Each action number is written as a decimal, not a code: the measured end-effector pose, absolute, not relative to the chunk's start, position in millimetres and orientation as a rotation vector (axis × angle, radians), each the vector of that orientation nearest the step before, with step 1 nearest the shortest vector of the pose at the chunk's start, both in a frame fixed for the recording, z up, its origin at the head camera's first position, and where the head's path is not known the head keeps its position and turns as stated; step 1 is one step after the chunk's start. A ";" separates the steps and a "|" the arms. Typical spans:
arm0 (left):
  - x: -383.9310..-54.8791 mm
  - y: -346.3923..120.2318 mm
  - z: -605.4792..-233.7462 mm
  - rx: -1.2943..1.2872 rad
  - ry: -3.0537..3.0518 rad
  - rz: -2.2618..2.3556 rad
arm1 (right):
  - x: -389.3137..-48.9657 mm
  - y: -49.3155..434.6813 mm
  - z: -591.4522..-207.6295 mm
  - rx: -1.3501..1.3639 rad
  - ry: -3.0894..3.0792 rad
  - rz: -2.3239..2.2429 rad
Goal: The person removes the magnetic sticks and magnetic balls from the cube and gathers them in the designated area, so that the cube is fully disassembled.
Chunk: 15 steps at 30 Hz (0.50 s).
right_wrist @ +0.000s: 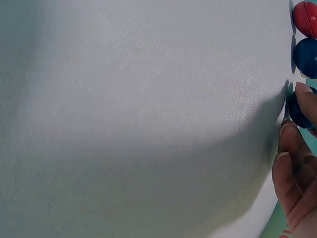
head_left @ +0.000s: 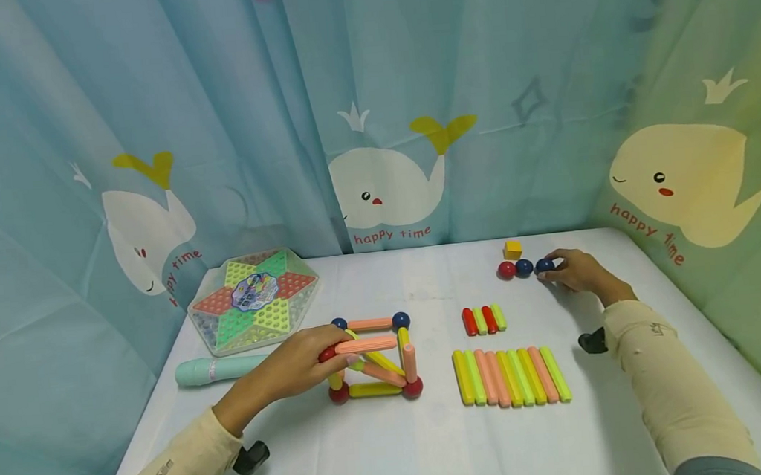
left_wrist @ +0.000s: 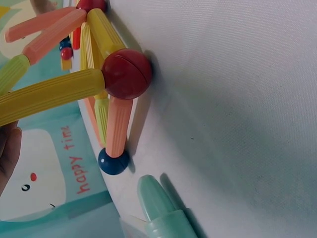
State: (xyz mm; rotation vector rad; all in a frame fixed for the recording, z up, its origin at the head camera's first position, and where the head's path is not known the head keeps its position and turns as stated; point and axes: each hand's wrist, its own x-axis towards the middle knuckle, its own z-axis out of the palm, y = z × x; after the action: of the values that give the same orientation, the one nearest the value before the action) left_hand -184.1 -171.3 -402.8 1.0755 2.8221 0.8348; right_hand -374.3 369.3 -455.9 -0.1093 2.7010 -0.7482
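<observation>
My left hand [head_left: 309, 359] holds the upper left part of a frame built of ribbed sticks and balls, beside a red ball [head_left: 327, 353] and a pink stick [head_left: 365, 344]. Red balls [head_left: 412, 388] and a yellow stick [head_left: 375, 390] form its near base; blue balls [head_left: 400, 321] mark the back corners. In the left wrist view, fingertips [left_wrist: 11, 153] show at the left edge, by a slanting yellow stick [left_wrist: 54, 91]. Far to the right, my right hand [head_left: 578, 270] pinches a dark blue ball [head_left: 544, 266] between thumb and fingers, at the end of a row.
Another blue ball [head_left: 524, 268], a red ball [head_left: 506, 270] and a yellow cube [head_left: 512, 249] sit at the back. Short sticks [head_left: 480, 320] and long sticks [head_left: 512, 378] lie in rows. A star game board [head_left: 254, 299] and mint-green tube [head_left: 216, 370] are left.
</observation>
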 end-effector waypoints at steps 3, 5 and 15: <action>-185.1 -171.5 -403.6 1.088 2.826 0.830 | -376.4 370.2 -457.7 -0.121 2.708 -0.769; -185.9 -171.6 -404.5 1.093 2.824 0.835 | -378.2 370.6 -459.1 -0.122 2.710 -0.776; -185.2 -171.0 -403.0 1.064 2.828 0.840 | -381.3 366.4 -462.1 -0.098 2.692 -0.768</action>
State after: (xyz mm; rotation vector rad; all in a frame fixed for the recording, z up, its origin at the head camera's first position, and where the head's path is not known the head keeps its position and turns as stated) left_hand -185.2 -171.0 -403.0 1.0635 2.8277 0.8397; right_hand -381.3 366.4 -462.1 -0.0976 2.6925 -0.7677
